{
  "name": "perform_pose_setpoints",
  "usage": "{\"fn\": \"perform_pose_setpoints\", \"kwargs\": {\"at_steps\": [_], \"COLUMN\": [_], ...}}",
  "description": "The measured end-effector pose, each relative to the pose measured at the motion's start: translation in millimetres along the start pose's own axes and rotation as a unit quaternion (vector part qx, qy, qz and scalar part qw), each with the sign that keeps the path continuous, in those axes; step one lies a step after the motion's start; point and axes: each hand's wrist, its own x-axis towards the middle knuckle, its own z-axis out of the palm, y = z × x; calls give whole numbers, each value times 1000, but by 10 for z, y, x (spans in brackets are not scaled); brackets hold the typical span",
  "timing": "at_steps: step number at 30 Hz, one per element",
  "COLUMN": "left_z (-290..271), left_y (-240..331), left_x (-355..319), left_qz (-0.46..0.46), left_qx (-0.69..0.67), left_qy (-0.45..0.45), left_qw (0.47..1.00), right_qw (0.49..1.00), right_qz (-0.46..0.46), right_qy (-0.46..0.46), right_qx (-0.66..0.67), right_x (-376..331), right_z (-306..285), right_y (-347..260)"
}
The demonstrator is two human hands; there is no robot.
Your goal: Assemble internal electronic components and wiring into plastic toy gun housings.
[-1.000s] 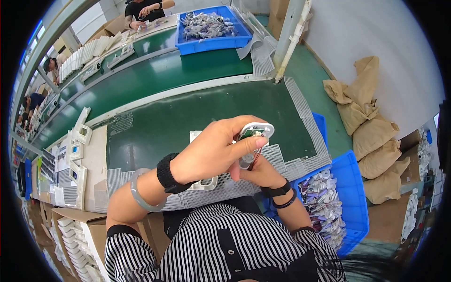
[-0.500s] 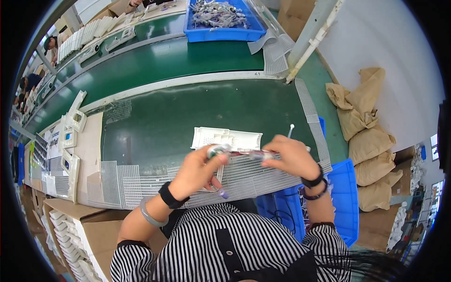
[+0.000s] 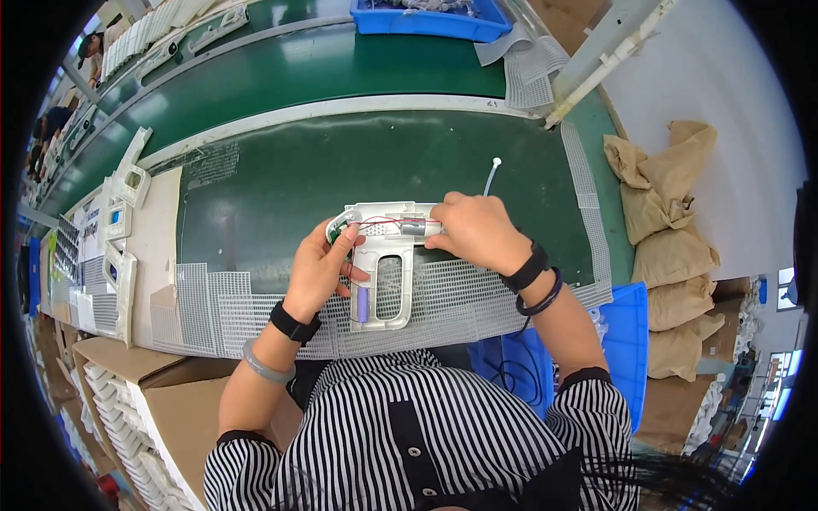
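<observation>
A white plastic gun-shaped shell half (image 3: 404, 313) with a looped handle lies on the green table. My left hand (image 3: 317, 271) is closed on a white rounded part with a green circuit board (image 3: 342, 226), at the shell's left end. Red wires (image 3: 379, 221) run from it to a silver cylindrical motor (image 3: 414, 227) lying over the shell. My right hand (image 3: 481, 232) grips the motor's right end, whose far part the fingers hide. A thin pale tube with a white ball tip (image 3: 494, 175) sticks up beyond that hand. A purple cylinder (image 3: 363, 304) rests along the handle.
White grid matting (image 3: 256, 311) covers the table's near edge. Left are several white plastic frames (image 3: 121, 268). Beyond runs a green conveyor (image 3: 341, 72) with a blue tray (image 3: 430, 24). Blue bins (image 3: 626, 349) and brown sacks (image 3: 673, 243) stand right; a cardboard box (image 3: 204, 417) stands lower left.
Both hands have brought the wired parts away from my body and over the shell. The shell now sits with its looped handle toward me, and the purple cylinder lies along that handle.
</observation>
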Motion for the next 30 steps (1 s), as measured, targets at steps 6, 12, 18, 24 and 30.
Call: {"fn": "perform_pose_setpoints", "kwargs": {"at_steps": [6, 12, 18, 24, 30], "left_z": [16, 54, 98, 54, 128], "left_y": [1, -13, 4, 112, 490], "left_x": [25, 8, -90, -150, -170], "left_qz": [-11, 9, 15, 249, 97], "left_qx": [-28, -13, 56, 390, 461], "left_qy": [13, 28, 34, 90, 58], "left_qw": [999, 999, 998, 882, 880], "right_qw": [998, 993, 998, 986, 986], "right_qz": [-42, -40, 15, 21, 34], "right_qy": [40, 86, 22, 164, 151], "right_qx": [-6, 75, 57, 40, 70], "right_x": [230, 107, -350, -373, -382], "right_z": [186, 508, 376, 527, 519], "right_y": [-18, 55, -244, -355, -340]}}
